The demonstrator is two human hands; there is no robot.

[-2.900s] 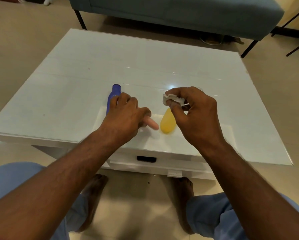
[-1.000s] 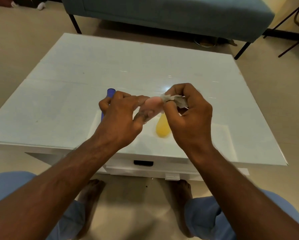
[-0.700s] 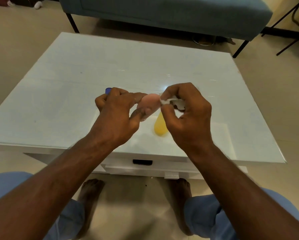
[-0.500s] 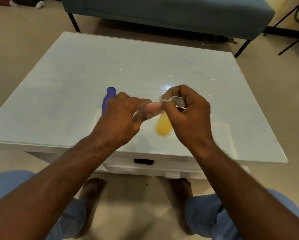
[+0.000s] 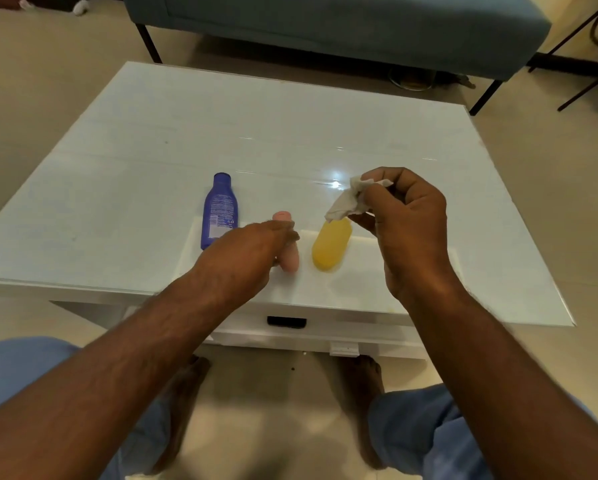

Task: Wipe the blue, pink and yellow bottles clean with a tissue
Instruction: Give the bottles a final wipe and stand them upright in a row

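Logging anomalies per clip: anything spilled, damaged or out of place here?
Nothing stands out. The blue bottle, pink bottle and yellow bottle lie side by side on the table, no spill visible. The right hand holds a crumpled tissue.

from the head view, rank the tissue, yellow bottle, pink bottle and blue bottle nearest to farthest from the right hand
1. tissue, pinched in the right hand
2. yellow bottle, just below it
3. pink bottle, middle, under the left hand
4. blue bottle, far left

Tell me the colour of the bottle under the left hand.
Pink bottle, seen in the head view.
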